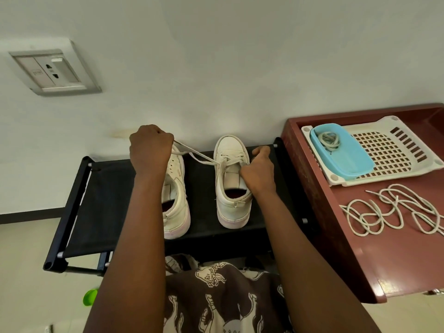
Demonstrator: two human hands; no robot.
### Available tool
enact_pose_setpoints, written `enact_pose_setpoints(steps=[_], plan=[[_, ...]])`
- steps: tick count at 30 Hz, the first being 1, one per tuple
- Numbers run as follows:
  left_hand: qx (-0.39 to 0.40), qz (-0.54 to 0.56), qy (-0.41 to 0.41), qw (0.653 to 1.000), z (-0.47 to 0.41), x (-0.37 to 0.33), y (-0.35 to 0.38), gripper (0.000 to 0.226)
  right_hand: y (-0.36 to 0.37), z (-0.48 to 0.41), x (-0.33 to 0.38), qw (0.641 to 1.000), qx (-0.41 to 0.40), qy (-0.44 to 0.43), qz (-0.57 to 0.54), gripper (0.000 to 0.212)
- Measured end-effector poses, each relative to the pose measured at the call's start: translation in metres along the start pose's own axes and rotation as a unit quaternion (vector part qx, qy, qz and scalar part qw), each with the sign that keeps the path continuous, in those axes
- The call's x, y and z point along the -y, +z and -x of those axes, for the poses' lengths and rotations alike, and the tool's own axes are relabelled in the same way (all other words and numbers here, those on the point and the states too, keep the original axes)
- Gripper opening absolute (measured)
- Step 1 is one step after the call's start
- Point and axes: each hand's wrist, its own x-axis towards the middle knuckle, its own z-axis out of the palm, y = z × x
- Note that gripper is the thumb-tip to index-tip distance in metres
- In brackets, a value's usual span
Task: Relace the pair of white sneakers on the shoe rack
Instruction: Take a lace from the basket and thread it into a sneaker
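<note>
White sneakers (231, 212) stand side by side, toes to the wall, on the black shoe rack (101, 200). The right sneaker (230, 147) has a lace (194, 156) crossed through its lower eyelets only; the upper rows look bare. The left hand (150, 147) is fisted round that lace and draws it taut leftward, over the left sneaker (177, 207). The right hand (259, 174) curls against the right sneaker's side and seems to grip it steady, though its fingertips are hidden. The left sneaker shows no lace, as far as the arm allows. I judge the job early: one shoe part-threaded, one untouched. Loose laces (394, 210) lie on the maroon table (348, 248) alongside, another coiled in a blue tub (346, 162).
</note>
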Motion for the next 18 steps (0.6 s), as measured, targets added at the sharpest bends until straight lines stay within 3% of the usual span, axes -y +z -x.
enact_pose_setpoints(steps=[3,6,8,12,18], plan=[[0.032,-0.031,0.018,0.999,0.005,-0.004,0.002,0.030,-0.001,-0.001,-0.001,1.000,0.010,-0.002,-0.004,0.036],[0.091,-0.059,0.101,0.989,0.014,-0.013,0.004,0.048,-0.003,-0.003,-0.001,0.999,0.041,-0.004,-0.005,0.034],[0.145,-0.068,0.149,0.976,0.019,-0.019,0.010,0.043,-0.004,-0.003,-0.001,0.998,0.056,-0.009,0.004,0.033],[0.328,-0.109,0.197,0.918,0.027,-0.021,0.030,0.027,-0.006,-0.005,-0.002,0.998,0.065,-0.015,0.011,0.032],[0.266,-0.115,0.204,0.935,0.027,-0.017,0.035,0.011,-0.011,-0.005,0.001,0.986,0.045,-0.106,0.120,0.031]])
